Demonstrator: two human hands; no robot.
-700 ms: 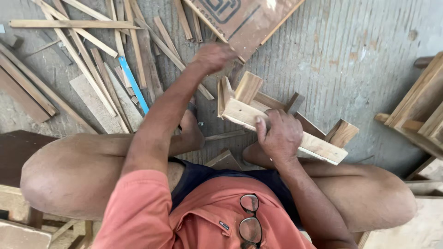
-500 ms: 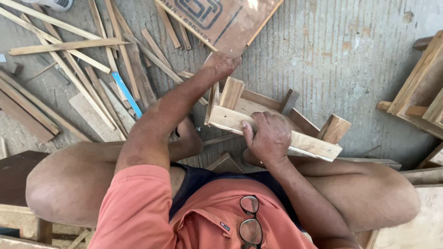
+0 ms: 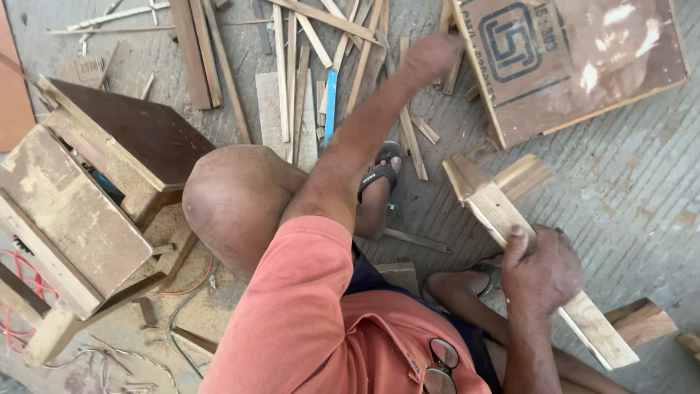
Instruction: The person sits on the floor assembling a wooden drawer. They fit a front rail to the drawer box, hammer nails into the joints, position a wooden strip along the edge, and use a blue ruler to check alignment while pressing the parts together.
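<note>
Reaching with the blurred left hand [image 3: 430,60] toward the strips [image 3: 343,66] on the floor, grip unclear; right hand [image 3: 541,273] clenched on the frame [image 3: 503,211]. Hold it steady, I judge.

Grooved grey concrete floor [image 3: 620,182] under me, my wooden stool [image 3: 95,190] at left, scattered wood strips [image 3: 292,80], brown plywood board [image 3: 569,66], daylight
</note>
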